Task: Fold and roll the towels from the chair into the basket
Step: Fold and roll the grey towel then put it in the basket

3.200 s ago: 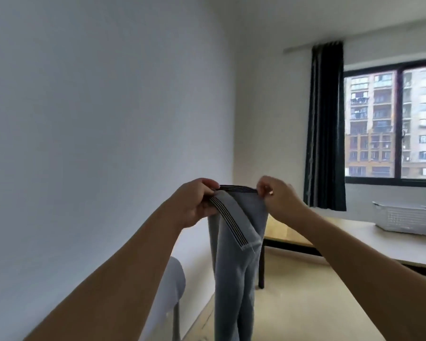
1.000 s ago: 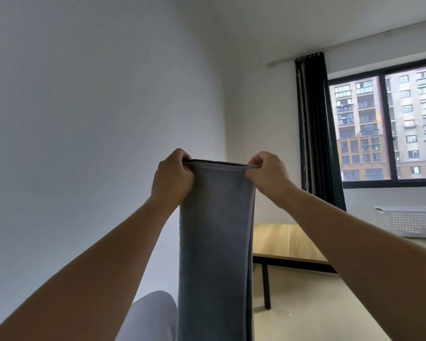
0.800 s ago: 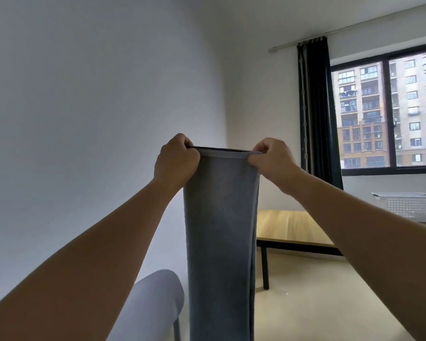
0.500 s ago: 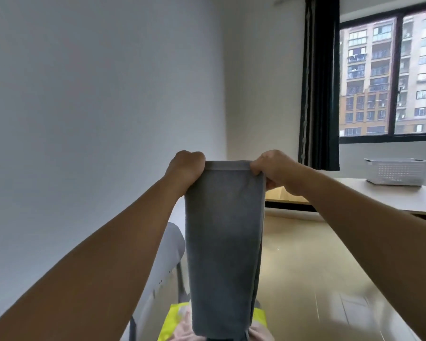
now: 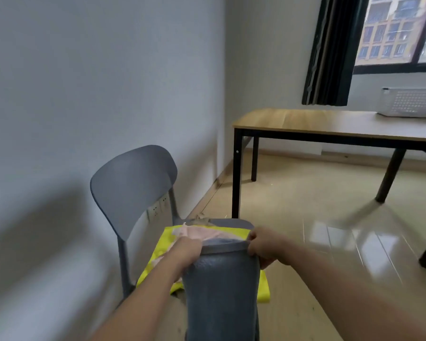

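I hold the grey towel (image 5: 221, 286) by its top edge, one corner in each hand; my left hand (image 5: 186, 249) grips the left corner with its fingers (image 5: 194, 244) curled over the hem, and my right hand (image 5: 261, 247) pinches the right corner, its fingers (image 5: 252, 238) bent tight round the cloth; the edge runs taut and nearly level between the two hands, and the folded length hangs straight down from them toward the bottom of the view, in front of my forearms; so the towel sits directly between and below my fingers, touching both hands and lying on nothing that I can see. Just beyond my hands stands the grey chair (image 5: 133, 183), its back to the white wall (image 5: 84, 82); on its seat lie a yellow towel (image 5: 158, 257) and a pink towel (image 5: 199, 233) on top of it, the pink one just behind my left knuckles, whether touching I cannot tell; a corner of the yellow one droops off the seat's near edge to the right of the grey towel. Well apart, across the glossy floor (image 5: 317, 230), the wooden tabletop (image 5: 305, 121) on black legs carries the white basket (image 5: 408, 102) at its far right, under the window (image 5: 399, 28) and beside the dark curtain (image 5: 330, 50).
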Demonstrator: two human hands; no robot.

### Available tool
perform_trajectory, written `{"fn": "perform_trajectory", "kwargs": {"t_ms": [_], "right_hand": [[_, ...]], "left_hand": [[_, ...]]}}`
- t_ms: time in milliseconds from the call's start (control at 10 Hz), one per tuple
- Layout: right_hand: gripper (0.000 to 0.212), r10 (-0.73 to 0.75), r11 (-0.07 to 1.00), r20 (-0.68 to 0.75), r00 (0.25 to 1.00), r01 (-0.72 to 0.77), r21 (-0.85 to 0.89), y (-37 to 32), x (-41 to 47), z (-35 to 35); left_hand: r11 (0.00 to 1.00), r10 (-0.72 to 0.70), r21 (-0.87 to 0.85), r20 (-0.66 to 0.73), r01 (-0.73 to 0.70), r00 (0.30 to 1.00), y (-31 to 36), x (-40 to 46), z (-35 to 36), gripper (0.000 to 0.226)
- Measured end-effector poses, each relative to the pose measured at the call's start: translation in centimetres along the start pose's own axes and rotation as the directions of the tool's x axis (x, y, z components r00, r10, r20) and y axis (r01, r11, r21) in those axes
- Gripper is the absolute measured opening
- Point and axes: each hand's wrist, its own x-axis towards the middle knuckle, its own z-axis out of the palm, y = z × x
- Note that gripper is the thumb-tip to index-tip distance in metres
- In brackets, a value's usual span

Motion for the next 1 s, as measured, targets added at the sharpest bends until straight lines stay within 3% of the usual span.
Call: {"fn": "perform_trajectory", "kwargs": {"t_ms": [100, 200, 300, 400, 500, 600, 700, 800, 900, 1000], "right_hand": [[0.022, 0.055, 0.998, 0.076, 0.996, -0.052, -0.044, 2.3, 2.4, 2.7], [0.027, 0.107, 0.993, 0.176, 0.979, -0.098, -0.058, 3.3, 4.9, 3.3], [0.008, 0.082, 0.997, 0.161, 0.984, -0.079, -0.023, 3.2, 7.8, 2.7], [0.007, -0.006, 0.999, -0.013, 1.0, 0.005, -0.047, 2.9, 10.7, 2.4], [0.015, 0.042, 0.99, 0.002, 0.999, -0.041, -0.135, 3.9, 12.5, 3.0], [0.011, 0.177, 0.968, 0.121, 0.977, -0.195, 0.159, 5.1, 13.1, 3.9], [0.016, 0.067, 0.905, -0.01, 0.998, -0.057, 0.422, 5.4, 13.3, 3.6], [0.014, -0.205, 0.878, -0.322, 0.924, 0.319, 0.357, 4.0, 12.1, 2.5], [0.014, -0.505, 0.808, -0.525, 0.685, 0.589, -0.008, 3.1, 10.5, 1.8], [0.019, -0.491, 0.87, -0.279, 0.825, 0.446, -0.211, 4.7, 10.3, 2.5]], "left_hand": [[0.995, -0.039, 0.099, 0.087, 0.03, 0.995, -4.2, 2.7, 2.3, 0.038], [0.974, 0.024, 0.223, 0.083, -0.042, 0.996, -5.1, 4.8, 3.3, 0.043], [0.975, 0.09, 0.208, -0.027, -0.083, 0.996, -4.1, 7.1, 3.2, 0.068], [0.996, 0.079, 0.044, -0.145, -0.073, 0.986, -2.6, 9.9, 3.5, 0.079], [0.999, 0.005, -0.041, -0.051, -0.007, 0.999, -1.9, 11.6, 4.9, 0.07], [0.986, -0.029, -0.16, 0.094, 0.044, 0.995, -1.5, 11.9, 5.7, 0.042], [0.966, 0.094, -0.24, -0.008, -0.093, 0.996, -1.4, 11.3, 5.4, 0.024], [0.876, 0.395, -0.126, -0.366, -0.466, 0.843, -0.8, 10.0, 4.0, 0.013], [0.617, 0.751, 0.218, -0.451, -0.756, 0.482, -1.2, 8.1, 2.8, 0.006], [0.551, 0.827, 0.522, -0.237, -0.651, 0.509, -4.0, 8.0, 3.2, 0.006]]}}
